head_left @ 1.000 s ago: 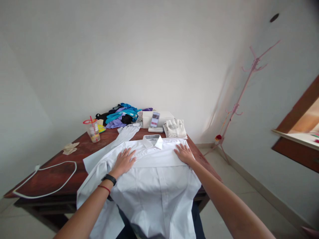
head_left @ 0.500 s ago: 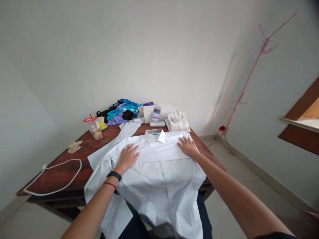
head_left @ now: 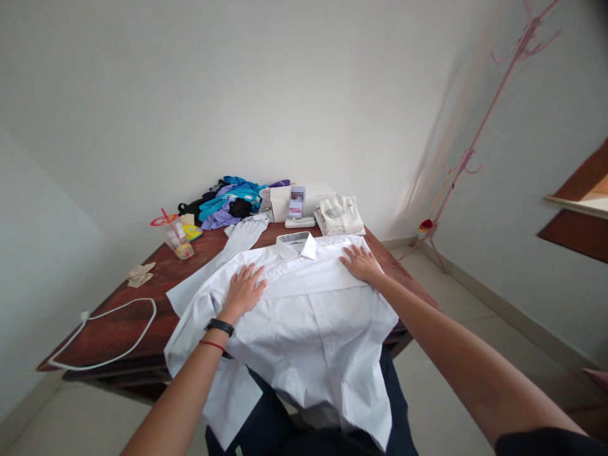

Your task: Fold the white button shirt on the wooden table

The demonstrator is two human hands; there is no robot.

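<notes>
Shirt (head_left: 294,316), one, white, in the head view: spread over the near part of one red-brown table (head_left: 118,335), with one collar (head_left: 287,250) at the far end and the lower part hanging over the near edge. On the cloth, two hands, both palm down: left hand (head_left: 244,291) to the left of the collar, fingers fanned apart; right hand (head_left: 362,264) to the right of it, near the shirt's edge, fingers likewise spread flat. Above the left hand, one black wristband (head_left: 220,326) and one red string (head_left: 212,346). Along the table's left side, one looped white cable (head_left: 85,315), one crumpled beige tissue (head_left: 140,275), one plastic cup (head_left: 178,239) with one red straw. At the far edge, one heap of clothes (head_left: 232,201), blue, purple and black, too tangled to count; to its right, one white box (head_left: 280,206), one upright phone (head_left: 297,202) before it, and one stack of pale folded cloth (head_left: 339,215). Beyond the table, to the right, one pink coat rack (head_left: 460,168) on the floor (head_left: 456,304).
</notes>
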